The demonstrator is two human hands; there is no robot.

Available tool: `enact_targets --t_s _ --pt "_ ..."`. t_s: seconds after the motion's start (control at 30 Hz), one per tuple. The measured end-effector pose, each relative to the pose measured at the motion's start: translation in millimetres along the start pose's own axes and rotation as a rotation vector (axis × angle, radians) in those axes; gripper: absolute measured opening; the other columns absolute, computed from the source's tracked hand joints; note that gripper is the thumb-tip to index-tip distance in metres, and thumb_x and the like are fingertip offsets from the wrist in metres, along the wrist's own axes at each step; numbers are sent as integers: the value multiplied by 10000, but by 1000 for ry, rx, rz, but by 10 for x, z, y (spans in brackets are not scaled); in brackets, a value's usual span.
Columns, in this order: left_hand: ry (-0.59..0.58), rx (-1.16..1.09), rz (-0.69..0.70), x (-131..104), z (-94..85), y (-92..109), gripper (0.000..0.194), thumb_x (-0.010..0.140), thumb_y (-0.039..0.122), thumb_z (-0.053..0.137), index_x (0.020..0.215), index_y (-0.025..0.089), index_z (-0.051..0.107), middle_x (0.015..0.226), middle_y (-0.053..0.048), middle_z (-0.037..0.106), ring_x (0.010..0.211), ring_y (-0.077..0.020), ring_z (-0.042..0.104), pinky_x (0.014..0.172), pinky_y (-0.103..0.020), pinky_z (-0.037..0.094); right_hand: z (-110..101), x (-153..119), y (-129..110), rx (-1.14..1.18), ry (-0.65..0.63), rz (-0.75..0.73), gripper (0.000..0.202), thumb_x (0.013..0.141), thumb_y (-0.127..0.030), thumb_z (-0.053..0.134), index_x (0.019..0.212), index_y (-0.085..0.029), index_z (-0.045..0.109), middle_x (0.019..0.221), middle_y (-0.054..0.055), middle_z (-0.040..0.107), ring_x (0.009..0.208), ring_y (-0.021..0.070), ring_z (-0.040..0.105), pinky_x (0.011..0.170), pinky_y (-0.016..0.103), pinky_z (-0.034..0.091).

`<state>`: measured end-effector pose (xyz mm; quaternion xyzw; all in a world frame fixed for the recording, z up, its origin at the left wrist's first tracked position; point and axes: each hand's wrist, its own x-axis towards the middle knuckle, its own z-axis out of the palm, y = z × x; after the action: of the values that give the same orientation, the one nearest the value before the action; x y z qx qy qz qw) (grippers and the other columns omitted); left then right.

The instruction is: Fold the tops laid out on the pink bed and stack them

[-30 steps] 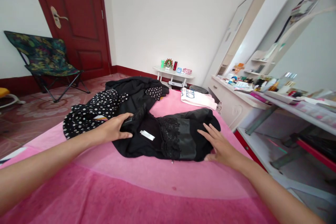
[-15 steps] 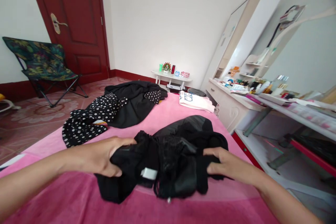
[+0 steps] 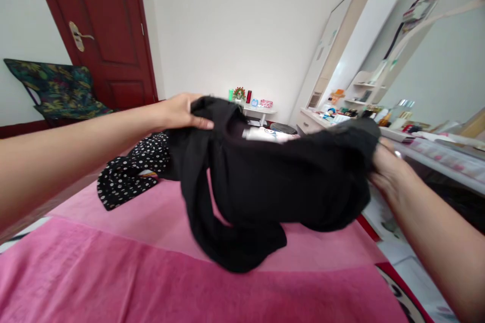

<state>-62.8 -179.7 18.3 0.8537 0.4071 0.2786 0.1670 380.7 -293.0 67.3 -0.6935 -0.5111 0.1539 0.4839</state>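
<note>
A black long-sleeved garment (image 3: pixel 265 181) hangs in the air above the bed, blurred by motion, with one sleeve drooping in a loop. My left hand (image 3: pixel 185 111) is closed on its upper left part, the thumb lying over the cloth. At the far right end, my right hand (image 3: pixel 390 164) grips the same garment; its fingertips are partly hidden behind the fabric. A ring shows on that hand. The garment's neck opening faces up, with a whitish label by it. Behind my left hand lies a black garment with white dots (image 3: pixel 132 171), partly covered from view.
A pink bedspread (image 3: pixel 151 282) covers the bed. Beyond it, a low white table (image 3: pixel 267 116) carries small items. At the right stands a dresser crowded with bottles (image 3: pixel 401 111). A camouflage-patterned folding chair (image 3: pixel 56 86) is by the red door (image 3: pixel 98 35).
Both hands have lifted the black garment off the bed and spread apart, stretching it sideways. Its leather-like panels have turned mostly out of sight, and a sleeve now dangles.
</note>
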Motion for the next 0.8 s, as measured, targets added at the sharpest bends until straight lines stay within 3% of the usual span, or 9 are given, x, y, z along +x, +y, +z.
enact_targets --t_s 0.1,0.17,0.23,0.33,0.47,0.57,0.63,0.7,0.8 --pt "114 68 52 487 104 117 533 698 340 643 1209 244 526 1151 -54 559 1094 -261 516 931 -390 446 94 488 238 10 270 -39 691 715 -495 582 1303 -213 354 1327 154 479 1188 308 500 927 449 447" --pt "157 92 64 661 260 95 537 714 296 641 1230 236 505 1211 -70 520 1143 -268 485 969 -418 420 169 530 521 -144 362 -130 721 681 -479 628 1290 -181 384 1333 176 469 1228 331 457 988 485 392" --pt "190 139 79 696 504 10 534 727 247 634 1241 220 494 1266 -94 475 1192 -278 446 999 -446 393 285 368 855 -293 277 -229 626 695 -457 612 1222 -153 465 1267 178 519 1194 322 484 1011 477 369" --pt "135 203 180 486 986 -82 504 762 226 615 1250 219 490 1347 -111 407 1242 -281 399 1031 -465 363 533 -94 1240 -388 63 -315 420 760 -425 552 1109 -191 549 1196 125 571 1155 288 516 991 468 388" --pt "-72 182 385 29 1445 85 421 826 286 573 1241 254 512 1365 -93 411 1251 -273 390 1041 -461 346 833 -630 1279 -447 -83 -410 370 809 -404 533 1130 -222 551 1302 104 505 1217 262 469 1023 439 371" --pt "-144 232 420 -130 1508 251 427 835 351 566 1248 257 519 1370 -101 401 1240 -292 390 1018 -461 360 944 -776 1147 -633 -147 -408 612 762 -406 605 1324 -240 425 1431 117 358 1273 300 403 997 446 397" --pt "-171 275 378 -142 1478 283 444 833 427 561 1233 237 537 1300 -119 445 1165 -294 447 961 -441 410 968 -783 1098 -755 -182 -351 723 756 -387 615 1406 -255 327 1418 133 360 1231 314 446 912 426 455" --pt "-220 303 352 -126 1443 264 410 834 470 548 1159 221 580 1152 -110 514 1033 -263 519 884 -395 455 971 -750 1104 -858 -225 -282 637 803 -378 559 1395 -263 355 1290 143 476 1098 301 551 792 386 494" --pt "-320 302 358 -108 1408 245 239 847 390 545 995 217 621 995 -67 550 898 -214 565 787 -325 476 945 -667 1169 -936 -271 -226 410 852 -326 477 1251 -238 515 1051 121 598 887 262 635 683 340 488"
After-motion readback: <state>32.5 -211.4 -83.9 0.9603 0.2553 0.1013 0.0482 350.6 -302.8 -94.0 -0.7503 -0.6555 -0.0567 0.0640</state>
